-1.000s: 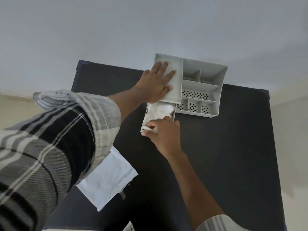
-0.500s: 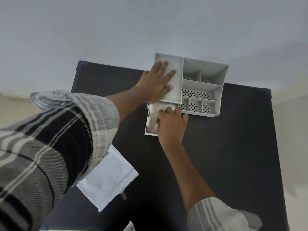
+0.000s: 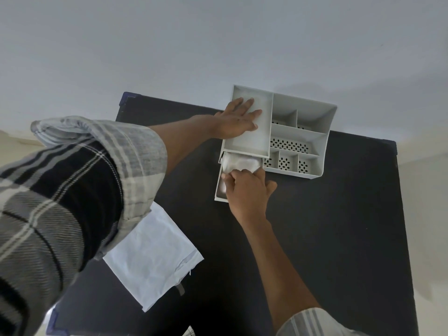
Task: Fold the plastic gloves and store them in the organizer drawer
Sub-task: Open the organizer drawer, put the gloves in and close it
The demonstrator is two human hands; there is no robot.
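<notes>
Two hands work at a grey organizer (image 3: 300,132) that stands at the far edge of a dark tabletop (image 3: 327,238). Much of the drawer (image 3: 219,190) is hidden: its far part sits under the organizer's left tray, and the right hand (image 3: 247,192) covers its near right corner, so only the left wall and a strip of the front show. The gloves (image 3: 241,163) lie inside the pulled-out drawer as a crumpled, translucent white mass; folds and edges cannot be made out, nor how many there are. The right hand's fingers (image 3: 232,177) curl down onto the gloves' near edge, and its thumb sticks out to the right, clear of the drawer. Whether the fingertips pinch the plastic or only press on it cannot be told, since they are tucked under the knuckles. The left hand (image 3: 238,120) lies flat, fingers spread and straight, its grip apart, palm on the left tray of the organizer; it clasps nothing. A plaid sleeve (image 3: 60,202) fills the lower left and hides part of a white bag (image 3: 152,260) that lies flat on the near side of the tabletop, well apart from the organizer. The right sleeve is cut off by the bottom edge.
</notes>
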